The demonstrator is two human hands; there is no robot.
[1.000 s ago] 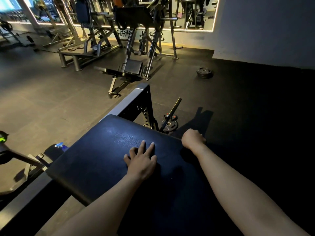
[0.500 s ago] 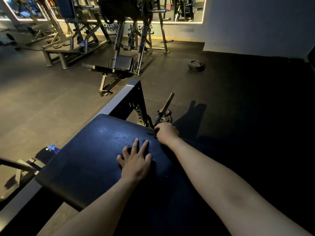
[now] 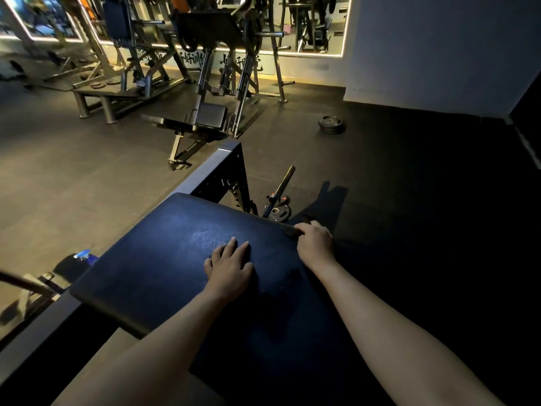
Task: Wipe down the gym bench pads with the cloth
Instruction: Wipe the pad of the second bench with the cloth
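Observation:
The dark blue bench pad (image 3: 164, 265) slopes away in front of me, its surface shiny under the light. My left hand (image 3: 231, 268) rests flat on the pad's middle with the fingers spread. My right hand (image 3: 314, 241) is at the pad's far right edge, fingers curled over a dark cloth (image 3: 289, 230). Only a small dark strip of the cloth shows beyond the knuckles; the rest is hidden under the hand and lost in shadow.
The pad's grey steel frame (image 3: 205, 174) rises beyond its far edge. A short bar with a weight plate (image 3: 278, 200) lies on the floor just past the right hand. Another plate stack (image 3: 332, 124) and several machines (image 3: 205, 112) stand farther back. A blue-capped bottle (image 3: 83, 254) sits at left.
My right hand slid left along the pad's far edge toward the left hand, then back right to the corner. The left hand stayed flat on the pad.

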